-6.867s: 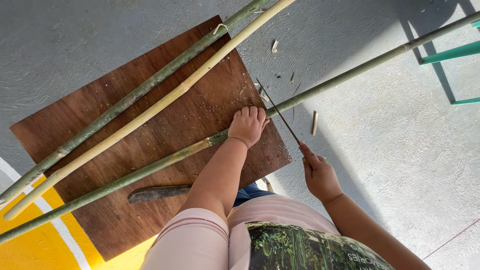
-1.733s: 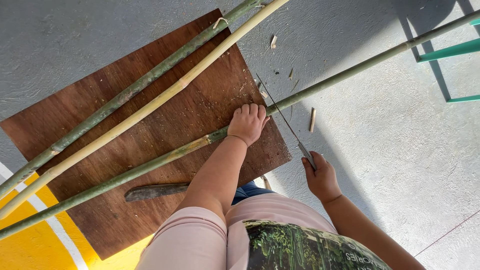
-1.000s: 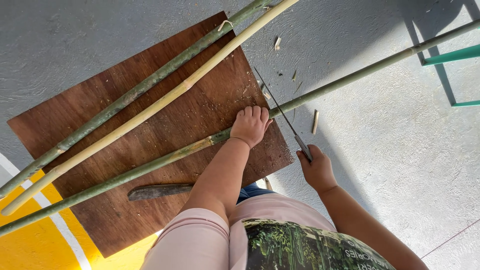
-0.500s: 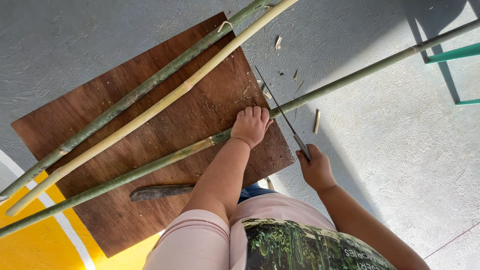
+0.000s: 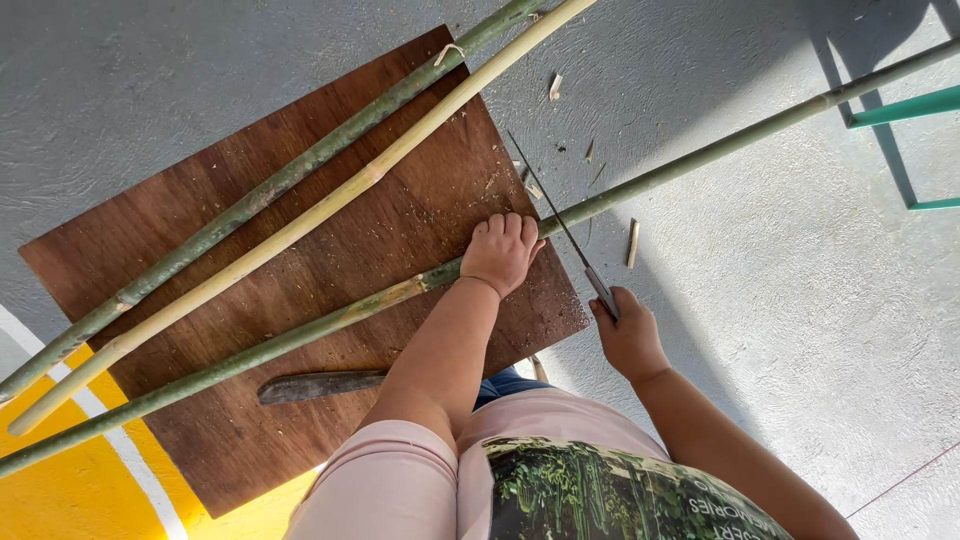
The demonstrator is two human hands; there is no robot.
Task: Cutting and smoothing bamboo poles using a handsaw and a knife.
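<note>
The pole (image 5: 700, 165) is pressed on the board (image 5: 300, 260) by the left hand (image 5: 500, 252), steadying it for the saw (image 5: 560, 225), gripped in the right hand (image 5: 628, 335).

A board (image 5: 300, 290) is lying on the floor (image 5: 760, 300); three poles are being laid across it, running from lower left to upper right; the far pole (image 5: 290, 180) and the middle pole (image 5: 330, 200) are lying side by side, just touching; the near pole (image 5: 330, 320) is lying well apart from them, reaching past the board's right edge. The left hand (image 5: 502, 252) is being pressed on the near pole at that edge; just right of it, a saw (image 5: 560, 225) is being held across the pole by the right hand (image 5: 628, 335). A blade (image 5: 320, 385) is lying on the board, nearer the person than the near pole; chips (image 5: 632, 243) are lying on the floor right of the saw.
</note>
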